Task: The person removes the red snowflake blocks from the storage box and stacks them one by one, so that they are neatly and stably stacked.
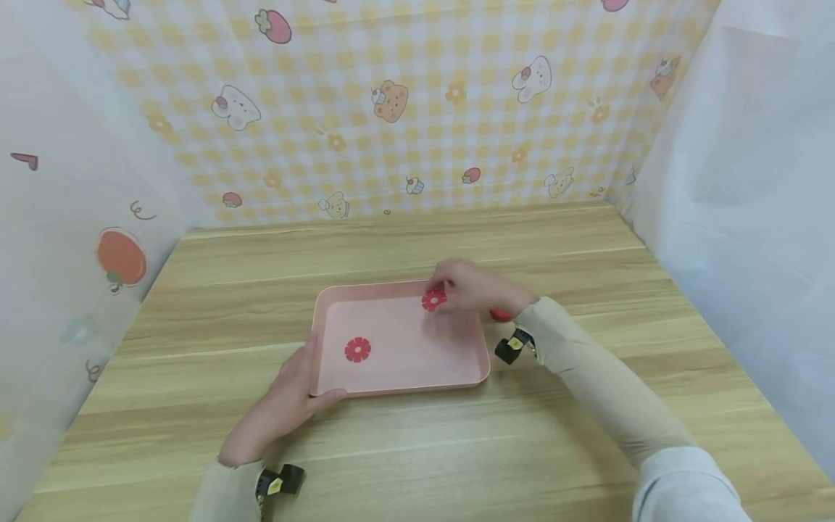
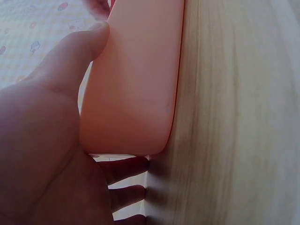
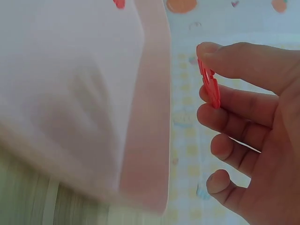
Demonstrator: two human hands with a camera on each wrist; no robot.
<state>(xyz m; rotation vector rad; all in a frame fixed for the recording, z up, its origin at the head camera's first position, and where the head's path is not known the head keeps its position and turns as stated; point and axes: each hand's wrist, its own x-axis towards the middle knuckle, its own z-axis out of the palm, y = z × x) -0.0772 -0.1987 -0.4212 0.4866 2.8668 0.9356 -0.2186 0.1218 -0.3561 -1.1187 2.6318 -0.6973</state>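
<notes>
A shallow pink tray [image 1: 404, 348] lies on the wooden table. My left hand [image 1: 290, 391] holds its near left corner, the thumb along the front rim and the fingers down the left side. In the left wrist view the thumb tip touches the rim. Above the tray's back right part, my right hand [image 1: 472, 284] pinches a thin red flower-shaped disc [image 3: 209, 79] between thumb and fingertips. It has notched petals and a hole in the middle. Another red flower-shaped disc [image 1: 357, 349] lies flat in the tray's left half.
Something red [image 1: 500, 315] lies on the table right of the tray, partly hidden by the right wrist. A yellow checked cloth [image 1: 430, 145] hangs behind the table [image 1: 417, 464], with pale sheets at both sides. Small black cameras are strapped on both wrists.
</notes>
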